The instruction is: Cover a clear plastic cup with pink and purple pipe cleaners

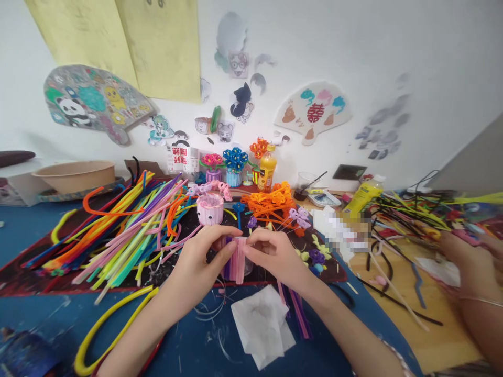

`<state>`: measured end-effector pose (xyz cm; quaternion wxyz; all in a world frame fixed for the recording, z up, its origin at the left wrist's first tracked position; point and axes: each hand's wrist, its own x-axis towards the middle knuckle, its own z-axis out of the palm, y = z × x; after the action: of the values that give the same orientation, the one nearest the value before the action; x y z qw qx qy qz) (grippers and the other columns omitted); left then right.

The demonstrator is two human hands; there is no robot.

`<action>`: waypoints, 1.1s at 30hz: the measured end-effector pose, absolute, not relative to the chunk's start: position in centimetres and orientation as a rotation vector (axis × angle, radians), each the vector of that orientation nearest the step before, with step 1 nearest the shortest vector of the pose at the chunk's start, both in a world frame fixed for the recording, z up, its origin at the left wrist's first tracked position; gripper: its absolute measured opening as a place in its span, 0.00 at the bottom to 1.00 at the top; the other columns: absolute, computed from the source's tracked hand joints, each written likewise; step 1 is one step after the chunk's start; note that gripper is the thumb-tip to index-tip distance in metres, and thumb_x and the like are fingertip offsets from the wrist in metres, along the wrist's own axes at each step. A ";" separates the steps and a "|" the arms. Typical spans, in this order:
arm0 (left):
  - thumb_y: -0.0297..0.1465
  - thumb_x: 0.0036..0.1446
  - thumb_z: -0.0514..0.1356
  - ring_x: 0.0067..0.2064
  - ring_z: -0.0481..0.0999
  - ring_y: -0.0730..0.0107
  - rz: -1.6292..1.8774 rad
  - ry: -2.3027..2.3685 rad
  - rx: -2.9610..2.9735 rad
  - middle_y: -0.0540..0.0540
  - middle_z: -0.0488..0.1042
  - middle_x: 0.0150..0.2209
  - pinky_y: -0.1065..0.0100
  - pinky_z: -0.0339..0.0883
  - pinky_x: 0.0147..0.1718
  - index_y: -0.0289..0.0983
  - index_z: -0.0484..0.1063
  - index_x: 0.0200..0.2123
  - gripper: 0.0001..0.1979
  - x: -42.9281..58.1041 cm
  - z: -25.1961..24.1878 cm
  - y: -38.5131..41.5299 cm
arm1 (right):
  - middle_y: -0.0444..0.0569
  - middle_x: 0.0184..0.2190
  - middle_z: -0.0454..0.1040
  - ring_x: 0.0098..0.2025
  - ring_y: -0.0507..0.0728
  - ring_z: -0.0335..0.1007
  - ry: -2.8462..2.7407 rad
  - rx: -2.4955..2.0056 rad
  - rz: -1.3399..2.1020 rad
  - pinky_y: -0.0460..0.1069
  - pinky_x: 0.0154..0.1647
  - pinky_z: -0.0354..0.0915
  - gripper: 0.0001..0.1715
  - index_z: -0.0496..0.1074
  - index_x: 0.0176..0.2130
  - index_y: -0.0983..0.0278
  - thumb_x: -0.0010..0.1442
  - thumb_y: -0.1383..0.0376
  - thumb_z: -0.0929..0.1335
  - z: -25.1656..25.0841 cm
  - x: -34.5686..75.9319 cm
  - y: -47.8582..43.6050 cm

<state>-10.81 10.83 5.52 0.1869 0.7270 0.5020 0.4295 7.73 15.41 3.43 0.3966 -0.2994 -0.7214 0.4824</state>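
Note:
In the middle of the head view, a row of pink and purple pipe cleaners [239,267] stands upright against what looks like a small clear cup [248,268]. My left hand [204,256] pinches the strips from the left, thumb across their top. Opposite it, the fingers of my right hand [275,256] are closed at the right edge of the pink strips, near the rim. Just behind my left hand sits a pink pipe-cleaner pot [210,209] with googly eyes. A crumpled white tissue [261,324] lies in front of my hands.
A heap of colourful pipe cleaners [121,230] spreads on the left, orange pipe-cleaner flowers [271,204] behind my right hand. Finished flower pots and an orange drink bottle [266,170] stand by the wall. At right, another person's hand [467,262] is over the wooden table [436,340].

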 end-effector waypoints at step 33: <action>0.29 0.59 0.57 0.30 0.69 0.74 1.207 1.374 2.067 0.52 0.73 0.30 0.70 0.63 0.31 0.40 0.71 0.35 0.03 -10.5 6.1 10.4 | 0.41 0.29 0.68 0.27 0.50 0.62 -1.958 -0.776 0.971 0.44 0.27 0.59 0.05 0.70 0.39 0.60 0.61 0.68 0.66 4.4 7.3 14.1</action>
<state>-10.53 10.38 6.14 0.1897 0.7352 0.4889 0.4294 7.32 14.07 4.38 0.3999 -0.3067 -0.7738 0.3837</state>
